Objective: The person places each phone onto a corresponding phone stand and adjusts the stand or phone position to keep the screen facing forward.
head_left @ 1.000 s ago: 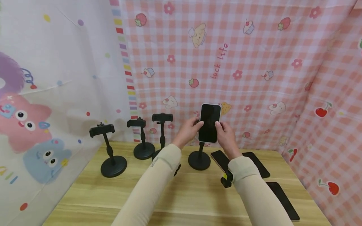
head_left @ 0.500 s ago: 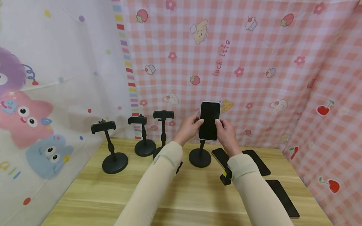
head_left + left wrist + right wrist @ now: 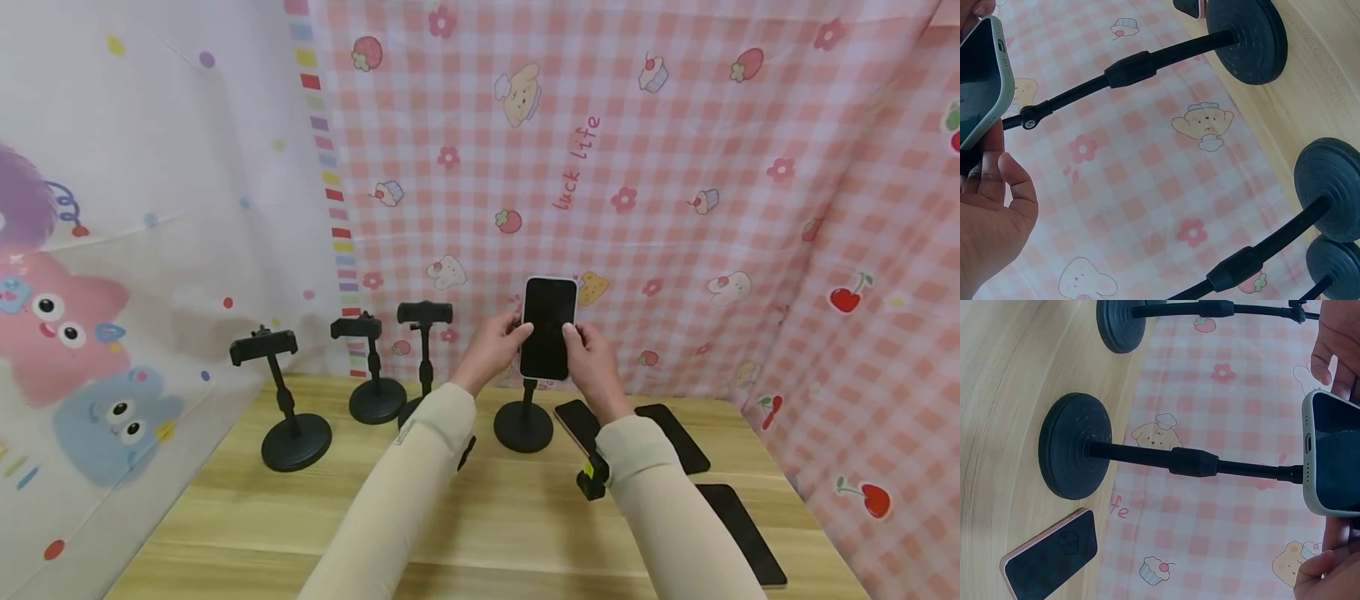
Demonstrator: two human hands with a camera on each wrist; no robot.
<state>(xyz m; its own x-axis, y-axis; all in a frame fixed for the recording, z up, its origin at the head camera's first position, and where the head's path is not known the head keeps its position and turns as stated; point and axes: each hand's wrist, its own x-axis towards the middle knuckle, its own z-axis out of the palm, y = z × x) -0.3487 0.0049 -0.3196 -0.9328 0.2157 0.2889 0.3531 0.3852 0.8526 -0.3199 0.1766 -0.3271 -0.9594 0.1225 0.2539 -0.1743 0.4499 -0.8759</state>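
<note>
A pale-framed smartphone [image 3: 549, 327] with a dark screen stands upright at the top of a black phone stand [image 3: 523, 426]. My left hand [image 3: 491, 348] grips the phone's left edge, its thumb at the front and its fingers reaching behind. On the opposite edge my right hand [image 3: 597, 363] holds the phone in the same way. The left wrist view shows a dark part of the holder behind the phone, by the left fingers [image 3: 991, 165]. How the clamp sits on the phone is mostly hidden. From the right wrist view, the stand's pole [image 3: 1194, 461] runs up to the phone's back.
Several black stands with holders are at the left, including one stand [image 3: 296, 442] nearest the front. Phones lie on the wooden table [image 3: 517, 533] at the right: a pink-edged phone [image 3: 1050, 556], a dark phone [image 3: 675, 437] and another phone [image 3: 742, 533]. A checked cloth [image 3: 637, 125] hangs behind.
The head view has shifted a little between frames. Both hands keep their hold on the smartphone at the stand's top, with no clear movement relative to it.
</note>
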